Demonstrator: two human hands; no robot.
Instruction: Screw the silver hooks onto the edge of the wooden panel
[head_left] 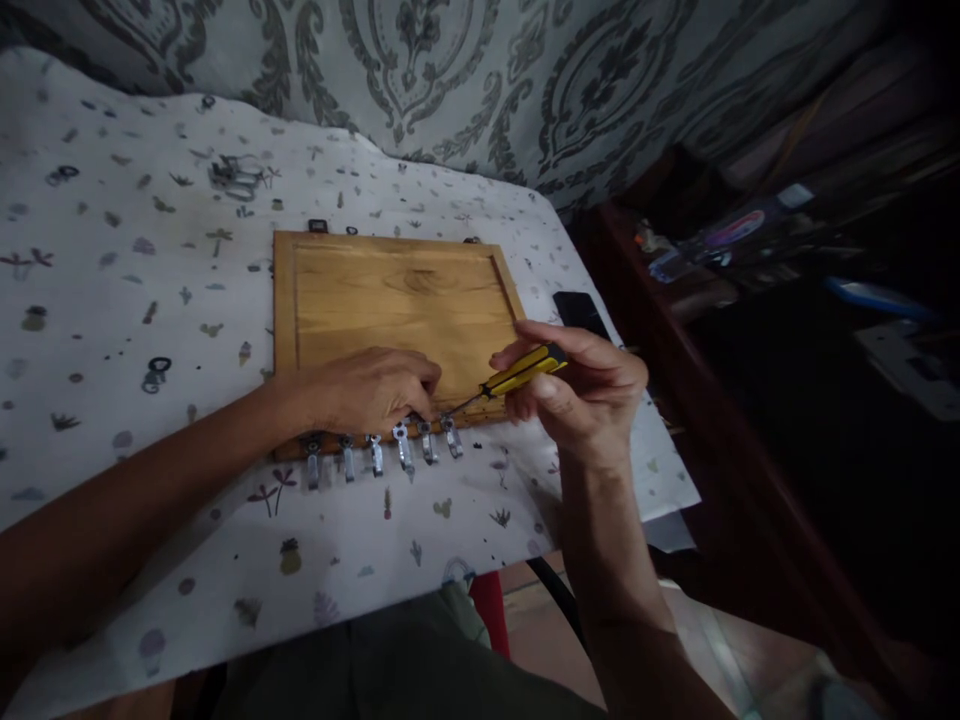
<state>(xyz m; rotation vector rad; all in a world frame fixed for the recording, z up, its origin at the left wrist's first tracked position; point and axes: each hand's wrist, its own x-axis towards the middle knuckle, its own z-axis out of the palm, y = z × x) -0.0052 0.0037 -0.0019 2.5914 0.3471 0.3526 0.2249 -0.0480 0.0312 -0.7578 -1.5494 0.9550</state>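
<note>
We find the bench (105, 530) white with printed motifs, before a grey patterned backdrop (420, 75), in a dim room. Loose metal pieces (236, 177) lie towards its far side; a dark flat object (579, 312) sits partly behind the right hand (592, 385). The wooden panel (382, 305) lies flat mid-bench, 6 metal clips (404, 450) along its near edge. The right hand's grip is clamped on a yellow screwdriver (525, 370), tip at the rightmost clip. The left hand (367, 388) blocks part of that edge; its grip we cannot tell.
</note>
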